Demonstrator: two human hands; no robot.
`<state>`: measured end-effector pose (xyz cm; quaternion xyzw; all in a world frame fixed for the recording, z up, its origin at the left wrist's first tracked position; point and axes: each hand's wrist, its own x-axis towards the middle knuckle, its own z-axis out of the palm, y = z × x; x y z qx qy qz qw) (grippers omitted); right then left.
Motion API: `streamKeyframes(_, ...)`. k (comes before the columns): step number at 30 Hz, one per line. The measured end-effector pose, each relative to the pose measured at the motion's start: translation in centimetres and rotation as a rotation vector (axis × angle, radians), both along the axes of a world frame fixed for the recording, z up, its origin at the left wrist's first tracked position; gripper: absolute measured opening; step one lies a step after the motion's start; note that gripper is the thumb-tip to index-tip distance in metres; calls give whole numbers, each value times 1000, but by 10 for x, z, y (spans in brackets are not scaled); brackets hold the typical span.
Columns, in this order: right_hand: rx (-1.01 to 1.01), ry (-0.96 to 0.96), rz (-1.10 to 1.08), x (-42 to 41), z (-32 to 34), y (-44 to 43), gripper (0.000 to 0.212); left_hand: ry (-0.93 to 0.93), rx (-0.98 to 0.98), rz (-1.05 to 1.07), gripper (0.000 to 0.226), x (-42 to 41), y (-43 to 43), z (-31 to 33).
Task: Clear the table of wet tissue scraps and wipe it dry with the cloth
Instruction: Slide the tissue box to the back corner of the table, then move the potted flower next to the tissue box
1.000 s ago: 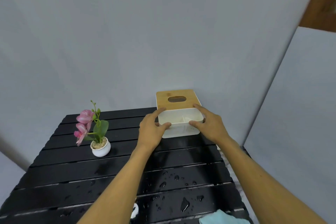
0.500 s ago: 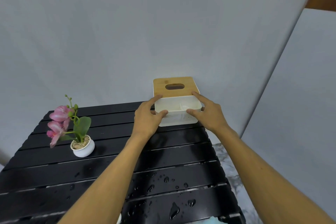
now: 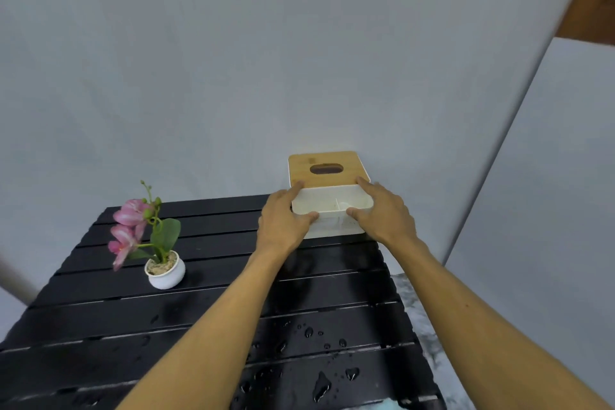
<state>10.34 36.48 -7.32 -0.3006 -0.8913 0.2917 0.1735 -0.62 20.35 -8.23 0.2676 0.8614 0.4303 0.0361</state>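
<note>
A white tissue box [image 3: 332,230] with a bamboo lid [image 3: 327,161] stands at the far right of the black slatted table [image 3: 206,293]. My left hand [image 3: 283,223] grips its left side and my right hand [image 3: 382,215] its right side, thumbs on the front rim. Water drops [image 3: 321,386] lie on the near right slats. A sliver of light blue cloth [image 3: 382,407] shows at the bottom edge. I see no tissue scraps in this view.
A small white pot with a pink orchid [image 3: 164,271] stands on the table's left half. Grey wall panels close in behind and to the right. A marbled floor [image 3: 422,326] shows past the table's right edge.
Both hands keep their hold on the tissue box at the back of the table. The view has shifted, and the cloth has slipped almost out of sight at the bottom.
</note>
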Motion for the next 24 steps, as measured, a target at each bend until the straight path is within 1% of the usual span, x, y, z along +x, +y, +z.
streamKeyframes(1,39,-34,8,4,6,-3,72,-1,-16,-5,67,2,-4,7)
streamKeyframes(2,59,-25,18,7,12,-7,76,3,-4,-6,69,4,-10,13)
streamKeyframes(4,42,85,23,18,22,-15,79,1,66,-12,66,7,-26,27)
streamKeyframes(6,-3,194,29,30,29,-27,74,-31,125,-49,63,14,-46,39)
streamKeyframes(7,-21,215,41,35,33,-35,69,-42,138,-72,63,20,-57,43)
streamKeyframes(10,-84,214,78,48,41,-67,57,-32,140,-118,62,38,-96,49)
streamKeyframes(13,-133,195,131,56,45,-106,48,2,88,-144,57,54,-139,48)
streamKeyframes(16,-203,178,163,60,48,-151,42,31,45,-125,54,63,-187,41)
streamKeyframes(21,-315,169,200,61,41,-221,40,21,10,4,51,63,-266,21)
streamKeyframes(24,-332,132,218,54,29,-252,44,33,-78,61,52,48,-296,5)
